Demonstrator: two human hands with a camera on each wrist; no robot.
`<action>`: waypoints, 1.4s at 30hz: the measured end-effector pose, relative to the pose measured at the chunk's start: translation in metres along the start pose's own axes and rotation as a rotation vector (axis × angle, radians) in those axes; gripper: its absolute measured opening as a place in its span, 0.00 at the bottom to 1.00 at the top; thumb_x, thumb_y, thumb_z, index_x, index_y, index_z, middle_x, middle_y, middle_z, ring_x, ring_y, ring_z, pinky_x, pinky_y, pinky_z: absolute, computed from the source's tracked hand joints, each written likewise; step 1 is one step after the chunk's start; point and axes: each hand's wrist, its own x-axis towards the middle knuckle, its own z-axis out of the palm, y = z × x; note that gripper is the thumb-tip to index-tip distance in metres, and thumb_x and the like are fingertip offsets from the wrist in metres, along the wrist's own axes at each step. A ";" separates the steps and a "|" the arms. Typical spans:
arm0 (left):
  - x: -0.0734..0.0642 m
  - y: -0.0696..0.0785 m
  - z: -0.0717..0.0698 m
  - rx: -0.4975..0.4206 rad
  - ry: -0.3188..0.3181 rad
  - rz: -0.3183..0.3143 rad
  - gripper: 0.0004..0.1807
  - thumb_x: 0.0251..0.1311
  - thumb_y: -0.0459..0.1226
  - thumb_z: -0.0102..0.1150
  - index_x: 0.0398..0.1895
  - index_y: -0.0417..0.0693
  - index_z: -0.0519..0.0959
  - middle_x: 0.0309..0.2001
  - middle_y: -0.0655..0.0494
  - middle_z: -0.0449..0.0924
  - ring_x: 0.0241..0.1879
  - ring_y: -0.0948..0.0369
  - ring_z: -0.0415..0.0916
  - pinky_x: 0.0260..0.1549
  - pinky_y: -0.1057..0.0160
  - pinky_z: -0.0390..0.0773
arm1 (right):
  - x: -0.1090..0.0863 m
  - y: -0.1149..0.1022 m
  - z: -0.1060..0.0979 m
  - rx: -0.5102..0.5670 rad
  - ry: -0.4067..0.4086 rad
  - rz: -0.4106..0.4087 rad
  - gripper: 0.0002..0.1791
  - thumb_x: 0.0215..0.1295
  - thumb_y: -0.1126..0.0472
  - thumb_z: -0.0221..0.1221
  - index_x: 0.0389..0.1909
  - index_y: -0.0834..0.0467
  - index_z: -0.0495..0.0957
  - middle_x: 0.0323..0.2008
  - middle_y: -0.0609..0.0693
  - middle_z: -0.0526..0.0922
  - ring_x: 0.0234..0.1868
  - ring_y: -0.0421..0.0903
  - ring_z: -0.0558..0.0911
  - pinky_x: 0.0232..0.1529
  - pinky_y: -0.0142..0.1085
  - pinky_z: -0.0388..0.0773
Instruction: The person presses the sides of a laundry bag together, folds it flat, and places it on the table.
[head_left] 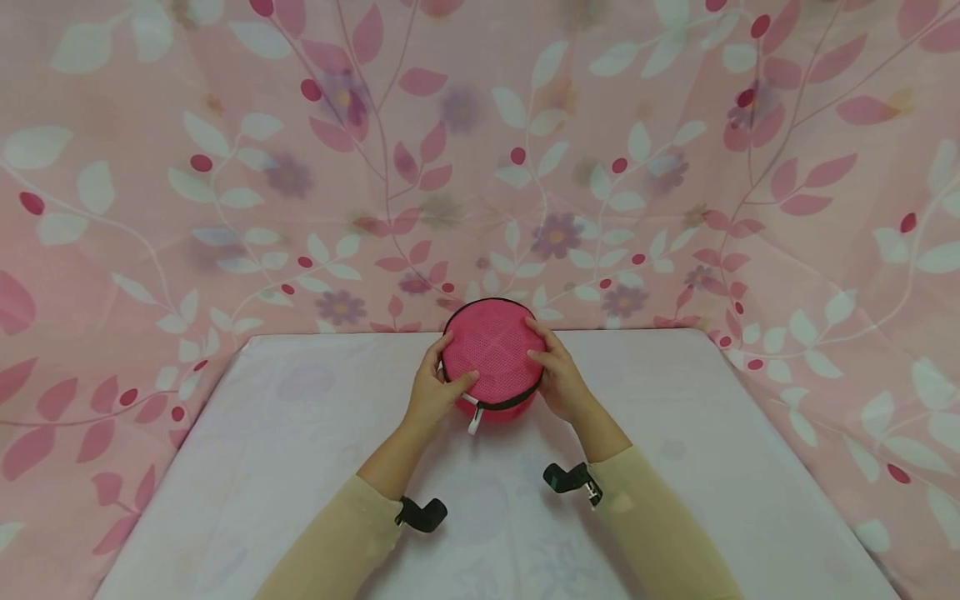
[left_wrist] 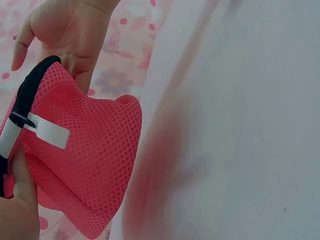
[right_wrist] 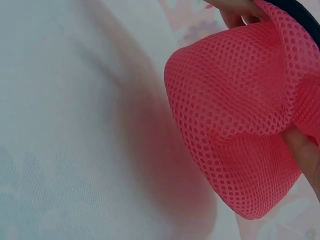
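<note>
A round pink mesh bag (head_left: 496,350) with a black rim is held above the white table. A white tab (head_left: 476,419) hangs from the near side of its rim. My left hand (head_left: 431,392) grips the bag's left side, the thumb lying over the round top. On the other side my right hand (head_left: 564,379) holds it, with fingertips on the top near the rim. The mesh side (left_wrist: 95,145) sags in soft folds in the left wrist view. A finger (right_wrist: 301,152) of my right hand presses into the mesh in the right wrist view.
Under the bag lies a table (head_left: 300,450) with a white cloth, where the bag casts a soft shadow. Pink floral fabric (head_left: 465,167) hangs behind the table and along both sides. Each wrist carries a small black camera mount (head_left: 423,515).
</note>
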 end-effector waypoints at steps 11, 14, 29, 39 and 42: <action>-0.001 -0.003 -0.001 0.036 -0.025 -0.046 0.44 0.58 0.27 0.68 0.76 0.53 0.58 0.74 0.45 0.56 0.69 0.48 0.63 0.65 0.51 0.69 | 0.002 0.006 -0.003 -0.027 0.064 -0.020 0.28 0.71 0.70 0.44 0.72 0.67 0.58 0.71 0.54 0.59 0.62 0.45 0.67 0.53 0.35 0.73; -0.001 -0.003 -0.002 0.001 -0.049 -0.061 0.45 0.59 0.27 0.67 0.77 0.54 0.57 0.74 0.45 0.56 0.68 0.46 0.64 0.63 0.52 0.72 | 0.001 0.006 -0.003 -0.043 0.056 -0.019 0.28 0.71 0.68 0.44 0.71 0.66 0.58 0.69 0.55 0.61 0.58 0.44 0.71 0.49 0.34 0.74; 0.000 -0.004 -0.005 -0.056 -0.105 -0.071 0.47 0.58 0.24 0.66 0.76 0.59 0.56 0.72 0.48 0.60 0.65 0.46 0.68 0.55 0.54 0.78 | -0.002 0.008 -0.002 -0.063 0.056 -0.001 0.28 0.70 0.68 0.49 0.70 0.67 0.59 0.67 0.55 0.62 0.59 0.45 0.71 0.53 0.32 0.74; 0.002 -0.003 -0.009 -0.041 -0.097 -0.023 0.47 0.55 0.22 0.68 0.75 0.56 0.59 0.70 0.52 0.64 0.65 0.50 0.68 0.56 0.61 0.77 | -0.002 0.013 -0.008 -0.105 0.050 -0.020 0.32 0.66 0.77 0.55 0.70 0.66 0.61 0.69 0.57 0.62 0.64 0.49 0.69 0.53 0.33 0.79; 0.002 -0.004 -0.010 -0.071 -0.076 -0.010 0.45 0.54 0.20 0.67 0.74 0.54 0.62 0.70 0.54 0.65 0.64 0.52 0.68 0.56 0.61 0.78 | -0.002 0.013 -0.009 -0.095 0.049 -0.026 0.32 0.65 0.79 0.56 0.70 0.67 0.61 0.69 0.56 0.62 0.62 0.50 0.71 0.52 0.35 0.80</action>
